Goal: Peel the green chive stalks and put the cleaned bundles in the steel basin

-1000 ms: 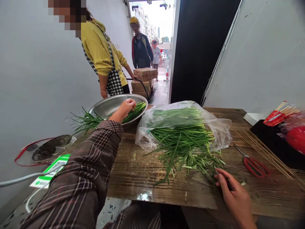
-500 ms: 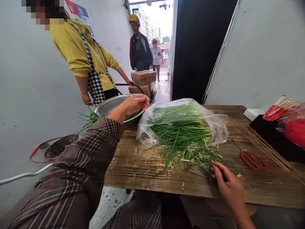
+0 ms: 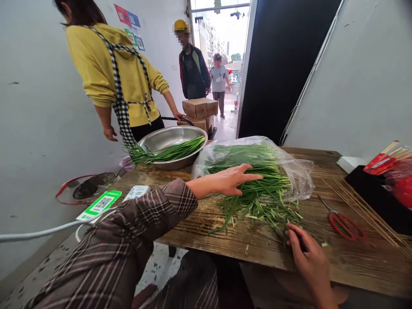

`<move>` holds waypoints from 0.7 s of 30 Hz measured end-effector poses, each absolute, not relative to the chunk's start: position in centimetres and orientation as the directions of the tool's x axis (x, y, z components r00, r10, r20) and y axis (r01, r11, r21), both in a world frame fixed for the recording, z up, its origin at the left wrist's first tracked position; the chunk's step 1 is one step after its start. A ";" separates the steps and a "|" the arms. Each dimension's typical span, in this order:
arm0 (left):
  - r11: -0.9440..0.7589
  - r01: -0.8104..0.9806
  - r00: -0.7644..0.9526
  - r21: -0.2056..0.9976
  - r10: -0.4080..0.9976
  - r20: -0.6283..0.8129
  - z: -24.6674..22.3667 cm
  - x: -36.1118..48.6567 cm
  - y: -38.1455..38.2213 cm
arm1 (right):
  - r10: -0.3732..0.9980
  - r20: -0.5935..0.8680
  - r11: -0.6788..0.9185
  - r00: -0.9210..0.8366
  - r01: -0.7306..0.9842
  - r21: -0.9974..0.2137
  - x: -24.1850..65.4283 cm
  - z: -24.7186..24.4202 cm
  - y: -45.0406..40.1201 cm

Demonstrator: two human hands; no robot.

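My left hand point(image 3: 236, 179) reaches over the pile of green chives point(image 3: 267, 171), its fingers spread and nothing held. A clear plastic bag point(image 3: 299, 174) covers the back of the pile. Loose trimmings point(image 3: 257, 212) lie along the front of it. My right hand point(image 3: 305, 246) is low at the right near the table's front edge, thumb and fingertips pinched together at the edge of the trimmings; what is between them is too small to name. More chives point(image 3: 180, 150) rest in the steel bowl point(image 3: 161, 137), leaves hanging over its left rim.
Red-handled scissors point(image 3: 346, 225) and thin sticks point(image 3: 363, 206) lie on the wooden table point(image 3: 206, 234) at right, beside a black box point(image 3: 376, 193). QR cards point(image 3: 101, 205) are at left. A person in yellow point(image 3: 128, 81) stands beyond the bowl near stacked cartons point(image 3: 199, 107).
My left hand has moved from above the bowl's right rim rightward and down to the chive pile, its fingers spreading. My right hand stays nearly in place. The view has shifted slightly.
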State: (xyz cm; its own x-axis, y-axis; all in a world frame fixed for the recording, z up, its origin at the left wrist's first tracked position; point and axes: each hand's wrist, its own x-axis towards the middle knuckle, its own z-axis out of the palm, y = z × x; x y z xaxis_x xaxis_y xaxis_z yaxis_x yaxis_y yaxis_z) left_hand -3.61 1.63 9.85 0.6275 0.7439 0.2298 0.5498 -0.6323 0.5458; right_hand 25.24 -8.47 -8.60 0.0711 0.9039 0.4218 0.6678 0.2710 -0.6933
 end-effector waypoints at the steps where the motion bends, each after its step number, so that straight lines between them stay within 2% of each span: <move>1: -0.655 0.578 0.632 0.486 0.737 0.242 9.6 -4.0 1.8 | 0.903 0.426 0.278 0.065 0.668 -0.691 25.3 -8.6 -8.5; 3: -0.623 0.678 0.532 0.390 0.782 0.324 9.3 -5.8 3.1 | 0.902 0.428 0.280 0.062 0.670 -0.688 25.3 -8.7 -8.5; 4: -0.552 0.747 0.419 0.370 0.823 0.382 9.2 -7.2 4.2 | 0.901 0.429 0.280 0.064 0.670 -0.688 25.3 -8.7 -8.4; 6: -0.321 0.853 0.115 0.410 0.884 0.453 9.0 -10.8 6.6 | 0.903 0.426 0.277 0.064 0.671 -0.688 25.3 -8.8 -8.4; 8: -0.012 0.863 -0.213 0.506 0.898 0.386 8.5 -14.8 8.7 | 0.905 0.420 0.274 0.060 0.673 -0.687 25.3 -8.9 -8.4; 9: 0.068 0.852 -0.283 0.519 0.894 0.348 8.3 -16.8 9.5 | 0.907 0.418 0.274 0.057 0.674 -0.686 25.3 -9.0 -8.4; 13: 0.191 0.845 -0.359 0.499 0.895 0.266 7.4 -22.5 11.1 | 0.908 0.417 0.274 0.044 0.689 -0.670 25.5 -9.0 -8.4; 21: 0.101 0.959 -0.163 0.266 0.961 0.225 7.0 -23.7 16.1 | 0.920 0.386 0.221 0.071 0.718 -0.660 25.5 -9.3 -8.4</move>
State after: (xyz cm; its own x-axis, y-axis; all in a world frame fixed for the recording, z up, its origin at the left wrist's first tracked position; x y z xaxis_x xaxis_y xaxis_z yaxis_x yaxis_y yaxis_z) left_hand -23.72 16.11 7.00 -0.1634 0.9607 0.2245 0.9587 0.1009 0.2660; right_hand 25.46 -8.35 -9.32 0.0714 0.9198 0.3859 0.7183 0.2210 -0.6597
